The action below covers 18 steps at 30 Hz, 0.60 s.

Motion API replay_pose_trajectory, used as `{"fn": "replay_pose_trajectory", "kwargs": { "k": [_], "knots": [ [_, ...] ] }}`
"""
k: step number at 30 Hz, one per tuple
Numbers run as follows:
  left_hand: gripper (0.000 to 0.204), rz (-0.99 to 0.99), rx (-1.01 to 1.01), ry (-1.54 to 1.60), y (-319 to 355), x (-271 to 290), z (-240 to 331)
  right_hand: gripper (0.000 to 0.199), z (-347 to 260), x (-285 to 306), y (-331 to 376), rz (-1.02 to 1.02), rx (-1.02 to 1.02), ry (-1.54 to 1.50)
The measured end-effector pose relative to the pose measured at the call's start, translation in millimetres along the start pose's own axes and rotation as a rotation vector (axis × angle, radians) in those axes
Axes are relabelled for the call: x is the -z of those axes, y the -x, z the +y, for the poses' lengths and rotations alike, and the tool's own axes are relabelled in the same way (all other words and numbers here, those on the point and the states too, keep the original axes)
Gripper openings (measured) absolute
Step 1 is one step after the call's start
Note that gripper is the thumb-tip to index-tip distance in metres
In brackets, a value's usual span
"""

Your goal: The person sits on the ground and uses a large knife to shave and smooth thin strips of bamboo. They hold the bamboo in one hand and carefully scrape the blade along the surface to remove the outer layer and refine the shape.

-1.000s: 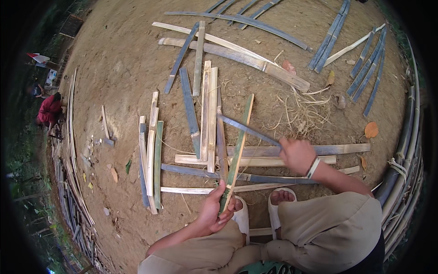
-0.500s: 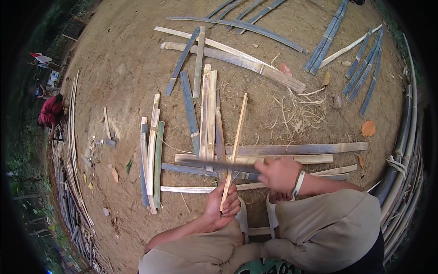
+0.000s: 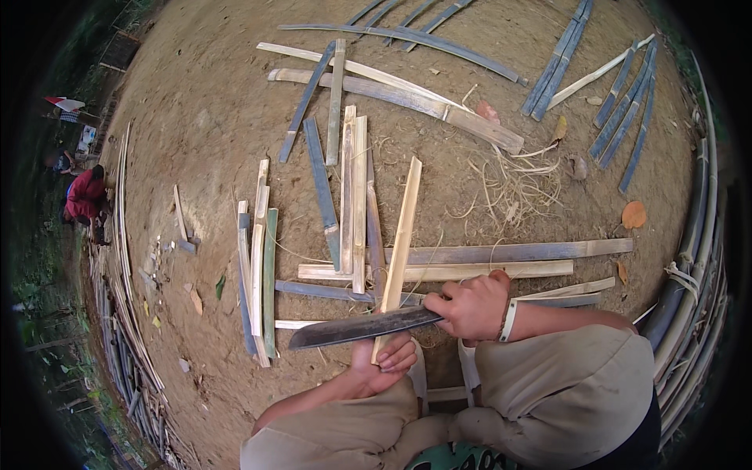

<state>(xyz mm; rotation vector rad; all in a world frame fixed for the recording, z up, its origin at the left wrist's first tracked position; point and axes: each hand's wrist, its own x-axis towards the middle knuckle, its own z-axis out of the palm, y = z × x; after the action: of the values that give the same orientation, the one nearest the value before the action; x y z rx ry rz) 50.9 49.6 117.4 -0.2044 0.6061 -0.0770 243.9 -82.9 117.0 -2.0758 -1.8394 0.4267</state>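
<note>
My left hand is closed around the lower end of a pale split bamboo strip, which points away from me and leans slightly right. In my right hand is the handle end of a machete, its fingers wrapped tight. The dark machete blade reaches left across the strip, just above my left fingers, with its broad side showing. Whether the edge touches the strip I cannot tell. Beyond my hands, several bamboo slats lie crosswise on the ground, and others lie lengthwise.
More bamboo strips lie at the far right. A tangle of thin shavings sits on the dirt. Long bamboo poles run along the right edge, with more poles at the left. A person in red bends down at the far left.
The machete has come nearer to me, from the middle of the strip down to just above my left hand, and its broad side now shows. The strip has turned to show a wider face.
</note>
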Motion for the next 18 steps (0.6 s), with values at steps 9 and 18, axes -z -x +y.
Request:
{"fn": "replay_pose_trajectory", "kwargs": {
  "k": [9,18],
  "knots": [
    [0.053,-0.101,-0.093,-0.097,-4.6,-2.3,-2.3,0.03,-0.3,-5.1,-2.1,0.061,-0.035,-0.022],
    [0.049,-0.009,-0.094,-0.181,-5.3,-14.4,-0.8,0.027,-9.4,6.6,-1.4,0.009,-0.082,0.029]
  ]
}}
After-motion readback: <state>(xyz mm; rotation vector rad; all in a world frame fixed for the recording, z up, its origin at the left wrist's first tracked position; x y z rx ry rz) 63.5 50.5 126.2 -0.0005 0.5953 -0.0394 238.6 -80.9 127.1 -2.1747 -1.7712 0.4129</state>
